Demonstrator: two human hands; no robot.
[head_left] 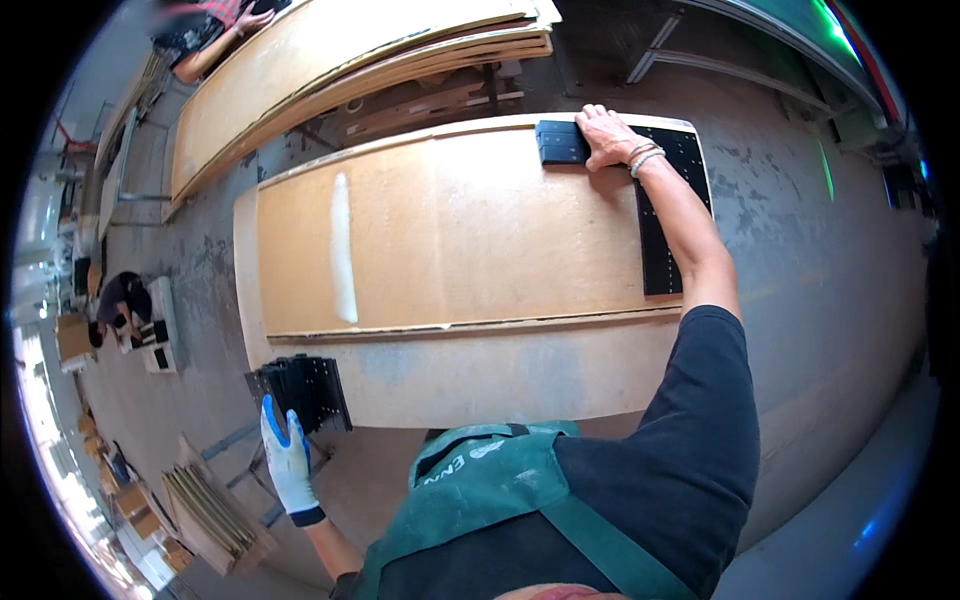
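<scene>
right hand (606, 135) on black block (561, 142), plywood sheet (450, 235)

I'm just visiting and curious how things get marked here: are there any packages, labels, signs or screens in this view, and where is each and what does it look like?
No screens or signs can be made out.
Apron: green, worn by the person, bottom centre, with small white printed lettering near its top edge.
Boxes: brownish, cardboard-like, on the floor at the far left near a crouching person; too small to see any labels.
</scene>
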